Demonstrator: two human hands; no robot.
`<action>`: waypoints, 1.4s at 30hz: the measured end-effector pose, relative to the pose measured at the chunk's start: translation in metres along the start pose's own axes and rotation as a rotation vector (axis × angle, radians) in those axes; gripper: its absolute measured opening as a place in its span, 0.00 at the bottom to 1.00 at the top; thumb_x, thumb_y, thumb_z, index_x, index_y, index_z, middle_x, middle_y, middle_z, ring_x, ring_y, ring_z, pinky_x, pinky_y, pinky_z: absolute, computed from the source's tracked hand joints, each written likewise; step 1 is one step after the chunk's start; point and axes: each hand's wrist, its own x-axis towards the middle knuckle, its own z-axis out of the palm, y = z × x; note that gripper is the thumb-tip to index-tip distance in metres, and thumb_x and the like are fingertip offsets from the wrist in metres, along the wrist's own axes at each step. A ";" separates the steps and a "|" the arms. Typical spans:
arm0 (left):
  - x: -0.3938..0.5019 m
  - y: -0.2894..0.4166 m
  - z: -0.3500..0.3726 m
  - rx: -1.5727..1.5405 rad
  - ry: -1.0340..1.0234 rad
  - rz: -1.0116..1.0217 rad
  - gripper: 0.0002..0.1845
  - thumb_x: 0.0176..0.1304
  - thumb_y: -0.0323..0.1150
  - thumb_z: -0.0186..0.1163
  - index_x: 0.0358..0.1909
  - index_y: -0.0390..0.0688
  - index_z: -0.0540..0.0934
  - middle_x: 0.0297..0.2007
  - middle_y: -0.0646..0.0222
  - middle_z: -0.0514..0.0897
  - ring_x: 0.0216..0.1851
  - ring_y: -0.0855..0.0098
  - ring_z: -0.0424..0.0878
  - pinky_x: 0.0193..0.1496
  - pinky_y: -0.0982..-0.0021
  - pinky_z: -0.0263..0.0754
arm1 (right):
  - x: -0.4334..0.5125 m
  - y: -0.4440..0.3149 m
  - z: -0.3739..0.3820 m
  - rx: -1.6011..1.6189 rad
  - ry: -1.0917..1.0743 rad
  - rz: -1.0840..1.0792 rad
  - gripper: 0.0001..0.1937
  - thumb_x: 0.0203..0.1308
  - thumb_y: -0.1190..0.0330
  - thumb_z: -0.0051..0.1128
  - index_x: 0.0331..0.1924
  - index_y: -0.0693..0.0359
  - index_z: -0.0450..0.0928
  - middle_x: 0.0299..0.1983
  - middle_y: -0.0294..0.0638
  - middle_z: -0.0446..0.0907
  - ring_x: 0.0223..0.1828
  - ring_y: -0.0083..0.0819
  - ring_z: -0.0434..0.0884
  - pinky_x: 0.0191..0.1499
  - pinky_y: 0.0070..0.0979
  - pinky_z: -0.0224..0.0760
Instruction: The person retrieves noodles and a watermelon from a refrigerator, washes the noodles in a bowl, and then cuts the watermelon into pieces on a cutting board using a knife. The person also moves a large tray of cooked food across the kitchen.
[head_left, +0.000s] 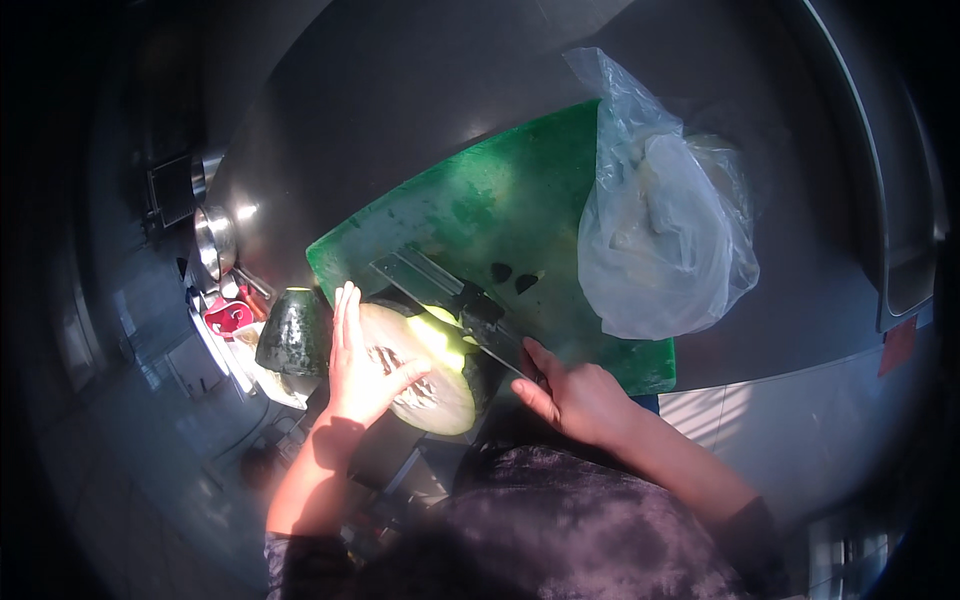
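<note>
A large cut piece of pale-fleshed gourd (452, 407), probably winter melon, stands near the front edge of the green cutting board (465, 195). Its seedy cut face is turned up towards me. My left hand (367, 367) grips its left side, thumb across the seed hollow and fingers along the rim. In my right hand (574, 394) is a broad-bladed knife (420, 271), its blade at the far right side of the gourd, where the rind is off and bright pale green flesh shows. Two dark scraps of rind (514, 277) lie on the board.
A translucent plastic bag (667, 232) with pale contents covers the board's right end. Left of my left hand stands another dark-green gourd piece (292, 334). Beyond it are a steel bowl (215, 241) and a white tray (217, 352). A raised metal rim (874, 180) runs along the right.
</note>
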 end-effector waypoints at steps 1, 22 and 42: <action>0.000 0.000 0.000 -0.002 0.001 0.003 0.69 0.41 0.54 0.81 0.77 0.32 0.50 0.77 0.47 0.52 0.80 0.51 0.46 0.81 0.54 0.46 | 0.007 -0.001 -0.003 0.010 -0.012 0.017 0.37 0.73 0.42 0.44 0.67 0.71 0.67 0.31 0.57 0.84 0.34 0.59 0.85 0.40 0.49 0.78; -0.007 -0.019 0.020 0.010 0.001 0.229 0.50 0.37 0.41 0.82 0.66 0.39 0.71 0.67 0.50 0.70 0.74 0.47 0.61 0.78 0.51 0.53 | -0.055 0.008 0.011 0.005 0.135 -0.248 0.34 0.72 0.48 0.52 0.69 0.67 0.65 0.33 0.50 0.85 0.33 0.49 0.86 0.35 0.38 0.79; -0.006 -0.038 0.036 -0.097 0.205 0.312 0.33 0.69 0.36 0.58 0.72 0.35 0.61 0.74 0.47 0.58 0.79 0.48 0.51 0.79 0.51 0.48 | -0.079 -0.006 -0.001 -0.268 0.072 -0.254 0.39 0.63 0.54 0.67 0.71 0.68 0.64 0.28 0.48 0.82 0.27 0.43 0.84 0.31 0.34 0.77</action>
